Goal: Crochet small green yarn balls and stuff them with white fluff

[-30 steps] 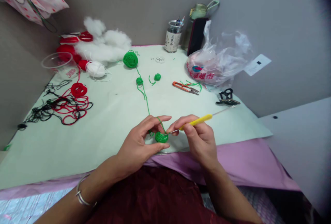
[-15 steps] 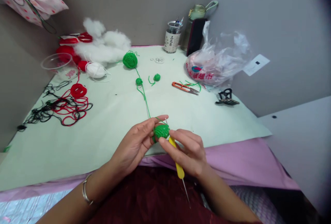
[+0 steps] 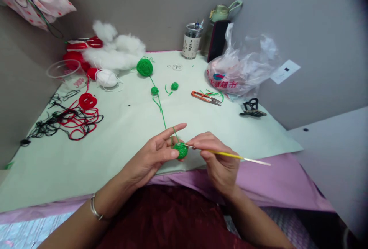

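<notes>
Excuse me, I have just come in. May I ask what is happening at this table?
A person is crocheting with green yarn. The left hand holds a small, rounded green piece, and the right hand holds a yellow-handled hook, its tip at the piece's upper edge. A green strand runs from the yarn ball to the left hand. Orange-handled snips lie farther back on the table.

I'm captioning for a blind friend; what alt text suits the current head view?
The left hand holds a green crocheted piece while the right hand holds a yellow-handled hook at its top edge. Beyond them lie a green yarn ball, orange snips and white fluff.
</notes>
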Demonstrator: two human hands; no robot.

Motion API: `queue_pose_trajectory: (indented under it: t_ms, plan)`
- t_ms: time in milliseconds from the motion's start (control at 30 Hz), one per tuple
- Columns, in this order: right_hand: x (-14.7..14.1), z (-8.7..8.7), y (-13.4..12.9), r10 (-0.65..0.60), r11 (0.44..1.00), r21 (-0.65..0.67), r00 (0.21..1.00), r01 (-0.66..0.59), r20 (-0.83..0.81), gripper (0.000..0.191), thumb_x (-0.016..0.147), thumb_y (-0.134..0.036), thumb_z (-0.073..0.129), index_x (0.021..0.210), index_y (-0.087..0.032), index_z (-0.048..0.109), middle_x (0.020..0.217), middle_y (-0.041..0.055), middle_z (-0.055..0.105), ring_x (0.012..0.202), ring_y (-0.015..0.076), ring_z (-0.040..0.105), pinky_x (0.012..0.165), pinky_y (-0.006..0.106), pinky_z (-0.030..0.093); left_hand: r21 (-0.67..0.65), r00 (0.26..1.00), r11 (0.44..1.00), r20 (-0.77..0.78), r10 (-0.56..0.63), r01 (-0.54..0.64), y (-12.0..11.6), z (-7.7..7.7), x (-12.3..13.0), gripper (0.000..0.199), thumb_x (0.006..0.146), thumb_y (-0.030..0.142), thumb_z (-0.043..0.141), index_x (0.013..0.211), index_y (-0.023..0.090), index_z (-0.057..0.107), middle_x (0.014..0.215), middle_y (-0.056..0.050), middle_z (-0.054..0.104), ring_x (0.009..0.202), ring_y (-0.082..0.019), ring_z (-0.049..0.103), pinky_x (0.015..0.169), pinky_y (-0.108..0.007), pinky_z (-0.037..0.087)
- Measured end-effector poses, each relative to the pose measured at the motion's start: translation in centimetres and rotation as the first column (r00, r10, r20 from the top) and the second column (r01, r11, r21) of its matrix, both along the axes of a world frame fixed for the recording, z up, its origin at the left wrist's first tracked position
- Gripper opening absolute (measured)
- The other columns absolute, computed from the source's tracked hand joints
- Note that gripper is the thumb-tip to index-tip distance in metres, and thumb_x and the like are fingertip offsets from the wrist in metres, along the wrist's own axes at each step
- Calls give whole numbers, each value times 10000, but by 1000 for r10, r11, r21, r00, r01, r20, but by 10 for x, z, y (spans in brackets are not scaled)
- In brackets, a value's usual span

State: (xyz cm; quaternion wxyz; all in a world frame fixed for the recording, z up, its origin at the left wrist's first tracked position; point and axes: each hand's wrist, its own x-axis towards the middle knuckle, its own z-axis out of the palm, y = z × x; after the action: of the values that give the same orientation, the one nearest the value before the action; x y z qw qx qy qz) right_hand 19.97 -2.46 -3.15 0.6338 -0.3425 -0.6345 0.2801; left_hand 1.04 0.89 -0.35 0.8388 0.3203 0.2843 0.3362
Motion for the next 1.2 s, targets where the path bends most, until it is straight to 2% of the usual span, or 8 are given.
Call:
queue_pose_trajectory:
  t_ms: [167,333,467,567,700,900,1200]
  plan:
    - [8,1,1,23,984,-172,988,-50,-154,162,1015,-270,640,1029,-279,801,894,33,788,808,190,720,716,344,589,29,997,999,-75,32,-30,3,-2,-1,639,742,181,854,1364,242,719,972,-16,671,920,-156,582,885,-285,419]
    - [13,1,4,75,950,-269,953,-158,-293,165,1003,-317,659,959,-237,797,819,30,746,717,168,682,683,323,561,2,999,999,23,-45,45,1,-6,0,487,810,239,738,1294,198,769,897,-43,680,819,-154,579,787,-275,440]
    - [14,0,6,147,932,-270,933,-242,-329,156,1000,-317,670,982,-241,805,853,34,756,745,159,681,699,304,558,-41,991,993,79,-110,114,-1,-8,1,459,884,285,653,1310,146,749,794,-58,683,671,-135,568,658,-257,429]
    - [13,0,6,158,918,-290,919,-272,-360,153,992,-330,687,973,-243,812,849,32,752,739,151,674,697,289,551,-53,989,991,89,-116,121,0,-7,2,450,902,276,620,1300,104,740,708,-46,646,615,-128,545,605,-243,410]
    - [11,2,5,136,905,-317,900,-283,-415,146,982,-331,704,951,-245,818,842,30,755,732,140,669,703,271,547,-55,991,993,89,-100,105,-1,-6,1,438,932,282,617,1303,77,726,681,-44,638,615,-127,559,604,-233,424]
    - [8,1,4,161,895,-319,892,-312,-422,143,987,-339,701,973,-255,816,845,18,747,743,129,669,710,258,534,-10,993,995,69,-94,95,-5,-8,3,422,1013,284,568,1379,108,682,769,-55,672,667,-124,595,630,-228,460]
    - [9,-1,4,169,905,-302,905,-299,-390,142,995,-326,689,991,-262,816,856,12,741,755,127,669,716,258,533,-19,993,995,69,-95,96,-6,-7,7,469,1035,291,527,1441,74,622,676,-30,620,635,-123,558,602,-222,441]
